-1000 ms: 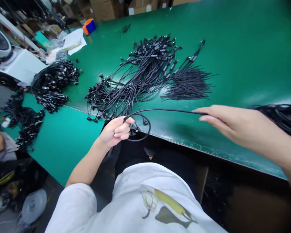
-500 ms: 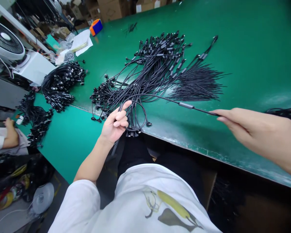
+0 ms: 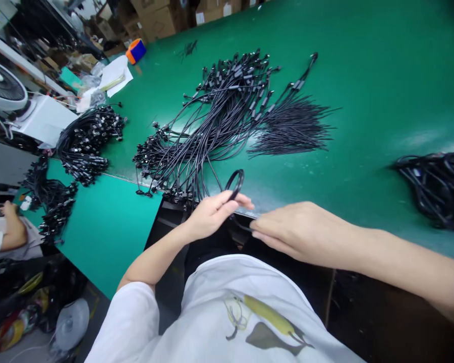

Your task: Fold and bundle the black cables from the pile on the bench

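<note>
Just beside the bare left grip point(image 3: 216, 214), the bare right grip point(image 3: 293, 229) is now sitting close instead of reaching far out, so the flexible, glossy black cord point(image 3: 239, 176) is no longer stretching long between them but is gathering into a narrow loop. The left grip is holding that loop upright; the right is pinching a lower stretch. Beyond both, a tangled heap of smooth black cables point(image 3: 219, 121) and a fanned bundle of thin black strands point(image 3: 293, 126) are lying on the shiny green counter point(image 3: 366, 75).
</note>
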Tool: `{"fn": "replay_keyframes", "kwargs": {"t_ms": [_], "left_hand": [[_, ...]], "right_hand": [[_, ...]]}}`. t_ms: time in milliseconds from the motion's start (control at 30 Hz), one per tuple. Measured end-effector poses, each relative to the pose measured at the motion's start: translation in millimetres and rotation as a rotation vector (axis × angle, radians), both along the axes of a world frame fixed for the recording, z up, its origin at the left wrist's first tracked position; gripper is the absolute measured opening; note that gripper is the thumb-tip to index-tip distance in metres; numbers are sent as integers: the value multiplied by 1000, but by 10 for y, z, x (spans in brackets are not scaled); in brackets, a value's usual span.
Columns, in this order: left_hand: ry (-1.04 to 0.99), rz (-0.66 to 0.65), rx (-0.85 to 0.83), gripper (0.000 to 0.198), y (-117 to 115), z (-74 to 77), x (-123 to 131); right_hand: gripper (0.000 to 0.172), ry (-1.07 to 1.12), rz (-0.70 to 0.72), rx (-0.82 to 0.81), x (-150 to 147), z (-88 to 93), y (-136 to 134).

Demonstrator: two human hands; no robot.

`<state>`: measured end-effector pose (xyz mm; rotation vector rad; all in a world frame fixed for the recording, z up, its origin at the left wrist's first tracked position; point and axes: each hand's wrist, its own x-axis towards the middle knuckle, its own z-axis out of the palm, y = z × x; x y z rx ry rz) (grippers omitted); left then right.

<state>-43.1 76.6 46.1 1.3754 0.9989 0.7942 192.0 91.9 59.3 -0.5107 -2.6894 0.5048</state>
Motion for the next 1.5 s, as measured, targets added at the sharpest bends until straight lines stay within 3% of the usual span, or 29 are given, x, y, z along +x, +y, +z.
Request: {"fn": "replay_keyframes", "kwargs": {"t_ms": [67, 133, 200, 267, 367, 467, 600, 700, 767, 900, 1033, 1300, 1500], "left_hand": [[73, -105, 12, 36, -29, -27, 49], [-23, -128, -26, 37, -33, -48, 56], [-193, -98, -100, 37, -17, -69, 64], [-339, -39, -183, 38, 2, -94, 99], [-424, 6, -274, 44, 7, -162, 194], [-388, 32, -306, 50, -32, -277, 286], [-246, 140, -147, 51, -79, -409, 310], [-18, 233, 55, 50, -49, -428, 240], [117, 198, 102, 46, -14, -410, 181], [185, -5, 44, 41, 15, -349, 136], [217, -191, -38, 39, -20, -361, 203], [152, 9, -62, 26, -48, -628, 359], [-16, -259, -357, 45, -38, -570, 338]], "right_hand": [[36, 61, -76, -119, -59, 71, 130], [32, 165, -208, -262, -91, 43, 258], [30, 370, -393, -402, -156, -107, 319], [41, 610, -530, -582, -275, -330, 291], [47, 841, -609, -1023, -481, -599, 148], [48, 1042, -673, -1341, -601, -638, 28], [46, 1165, -637, -1336, -635, -500, -7], [49, 1165, -606, -1174, -666, -419, -9], [53, 1148, -602, -1086, -701, -382, -25], [50, 1129, -494, -1193, -776, -309, -95], [46, 1176, -583, -1309, -822, -254, -109], [59, 1225, -689, -1353, -848, -305, 43], [65, 1107, -612, -1489, -757, -320, 83]]}}
